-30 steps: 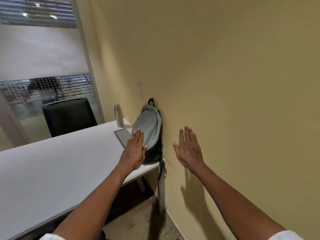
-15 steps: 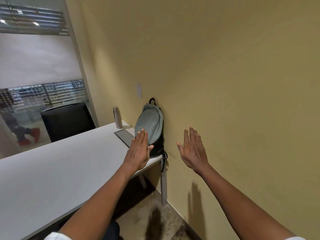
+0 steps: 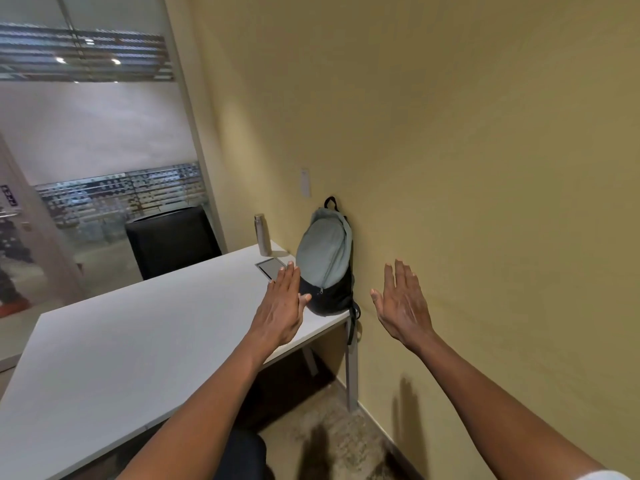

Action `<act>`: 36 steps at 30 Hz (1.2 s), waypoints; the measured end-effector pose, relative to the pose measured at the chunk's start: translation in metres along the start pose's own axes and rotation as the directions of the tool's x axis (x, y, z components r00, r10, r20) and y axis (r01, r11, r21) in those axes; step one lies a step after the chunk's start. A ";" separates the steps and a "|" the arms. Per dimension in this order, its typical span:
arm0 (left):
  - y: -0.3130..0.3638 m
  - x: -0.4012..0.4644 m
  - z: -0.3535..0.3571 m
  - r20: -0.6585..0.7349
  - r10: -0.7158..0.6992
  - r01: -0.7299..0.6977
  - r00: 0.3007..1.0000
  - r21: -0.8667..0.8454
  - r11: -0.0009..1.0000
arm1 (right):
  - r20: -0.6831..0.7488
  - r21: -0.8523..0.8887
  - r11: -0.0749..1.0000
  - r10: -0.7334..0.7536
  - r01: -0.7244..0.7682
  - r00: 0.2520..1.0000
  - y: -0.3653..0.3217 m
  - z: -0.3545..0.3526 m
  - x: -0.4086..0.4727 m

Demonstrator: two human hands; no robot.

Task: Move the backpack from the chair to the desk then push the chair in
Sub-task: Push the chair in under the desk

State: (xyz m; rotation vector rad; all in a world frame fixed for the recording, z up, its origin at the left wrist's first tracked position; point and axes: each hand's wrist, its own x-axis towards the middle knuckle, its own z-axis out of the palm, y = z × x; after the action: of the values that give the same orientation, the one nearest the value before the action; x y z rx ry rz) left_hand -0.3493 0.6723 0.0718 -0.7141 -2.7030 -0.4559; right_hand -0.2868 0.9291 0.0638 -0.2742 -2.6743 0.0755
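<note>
The grey-green and black backpack (image 3: 325,261) stands upright on the far right corner of the white desk (image 3: 131,344), leaning against the yellow wall. My left hand (image 3: 282,306) hovers flat and open just left of the backpack's base, holding nothing. My right hand (image 3: 401,303) is open in the air to the right of the backpack, near the wall, fingers apart. A dark rounded shape, probably the chair (image 3: 242,455), shows at the bottom edge beneath my left forearm, mostly hidden.
A metal bottle (image 3: 263,234) and a flat grey inset panel (image 3: 273,267) sit on the desk behind the backpack. A second black chair (image 3: 173,240) stands at the desk's far side. The yellow wall (image 3: 467,168) runs close along the right. Glass partition behind.
Both hands stay open and have drawn back slightly from the backpack. The view has shifted a little; the backpack has not moved on the desk.
</note>
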 end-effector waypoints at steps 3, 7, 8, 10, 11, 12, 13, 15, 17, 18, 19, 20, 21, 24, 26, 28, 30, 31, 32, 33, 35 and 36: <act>-0.006 0.000 0.002 0.006 -0.009 0.009 1.000 0.005 1.000 | 0.014 -0.004 1.000 -0.005 0.005 1.000 -0.004 0.004 0.001; -0.015 0.003 0.004 0.015 0.009 -0.009 1.000 0.017 1.000 | 0.013 -0.006 1.000 -0.009 0.009 1.000 -0.012 0.005 0.000; -0.017 0.005 0.004 0.010 0.009 -0.009 1.000 0.015 1.000 | 0.011 -0.002 1.000 -0.007 0.007 1.000 -0.014 0.005 0.000; -0.021 0.008 0.004 -0.001 0.011 -0.011 1.000 0.008 1.000 | 0.008 -0.014 1.000 0.000 0.000 1.000 -0.017 0.003 -0.001; -0.023 0.009 0.003 -0.004 0.018 -0.018 1.000 0.007 1.000 | 0.009 -0.025 1.000 0.004 -0.004 1.000 -0.019 0.002 -0.002; -0.025 0.008 0.003 -0.004 0.028 -0.028 1.000 0.007 1.000 | 0.013 -0.033 0.999 0.010 -0.010 1.000 -0.020 0.002 -0.005; -0.028 0.007 0.003 -0.003 0.040 -0.040 0.999 0.008 0.999 | 0.016 -0.040 0.999 0.019 -0.018 1.000 -0.022 0.001 -0.007; -0.032 0.002 0.000 0.002 0.065 -0.065 0.998 0.007 0.998 | 0.015 -0.057 0.998 0.038 -0.037 0.999 -0.026 -0.002 -0.014; -0.039 -0.005 -0.005 0.005 0.086 -0.086 0.996 0.001 0.996 | 0.008 -0.082 0.995 0.056 -0.055 0.998 -0.034 -0.004 -0.022; -0.043 -0.009 -0.009 0.005 0.096 -0.096 0.995 -0.001 0.995 | 0.008 -0.093 0.993 0.067 -0.066 0.998 -0.040 -0.006 -0.027; -0.048 -0.015 -0.014 0.004 0.104 -0.104 0.995 -0.004 0.995 | 0.008 -0.099 0.992 0.080 -0.078 0.997 -0.046 -0.008 -0.033; -0.054 -0.021 -0.020 0.005 0.110 -0.110 0.994 -0.009 0.994 | 0.006 -0.102 0.991 0.089 -0.088 0.996 -0.055 -0.011 -0.039; -0.059 -0.027 -0.026 0.007 0.114 -0.114 0.993 -0.018 0.993 | 0.003 -0.107 0.990 0.095 -0.094 0.995 -0.064 -0.014 -0.045; -0.081 -0.047 -0.044 0.002 0.120 -0.120 0.993 -0.045 0.992 | -0.015 -0.128 0.987 0.095 -0.096 0.995 -0.093 -0.021 -0.063; -0.096 -0.061 -0.056 0.005 0.122 -0.121 0.993 -0.047 0.992 | -0.028 -0.123 0.986 0.108 -0.110 0.994 -0.114 -0.026 -0.074; -0.110 -0.078 -0.067 0.021 0.120 -0.119 0.993 -0.050 0.992 | -0.032 -0.113 0.986 0.122 -0.125 0.992 -0.133 -0.030 -0.087; -0.123 -0.098 -0.077 0.041 0.117 -0.114 0.992 -0.061 0.992 | -0.034 -0.102 0.985 0.134 -0.137 0.990 -0.151 -0.032 -0.098; -0.130 -0.106 -0.082 0.049 0.114 -0.111 0.992 -0.060 0.992 | -0.036 -0.095 0.985 0.139 -0.142 0.990 -0.159 -0.033 -0.104; -0.135 -0.115 -0.088 0.058 0.108 -0.104 0.993 -0.057 0.993 | -0.034 -0.091 0.985 0.142 -0.145 0.989 -0.167 -0.033 -0.109; -0.141 -0.123 -0.094 0.069 0.097 -0.094 0.993 -0.054 0.994 | -0.028 -0.089 0.985 0.143 -0.145 0.989 -0.174 -0.034 -0.115; -0.148 -0.136 -0.105 0.098 0.072 -0.068 0.993 -0.049 0.997 | -0.019 -0.092 0.986 0.141 -0.142 0.990 -0.185 -0.035 -0.124; -0.153 -0.142 -0.111 0.110 0.060 -0.055 0.992 -0.047 0.997 | -0.021 -0.094 0.986 0.136 -0.137 0.991 -0.191 -0.035 -0.127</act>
State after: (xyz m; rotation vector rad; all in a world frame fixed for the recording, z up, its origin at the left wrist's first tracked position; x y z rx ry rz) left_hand -0.2876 0.4448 0.0860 -0.8509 -2.7751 -0.4759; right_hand -0.1941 0.7166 0.0596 -0.4864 -2.6454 -0.0126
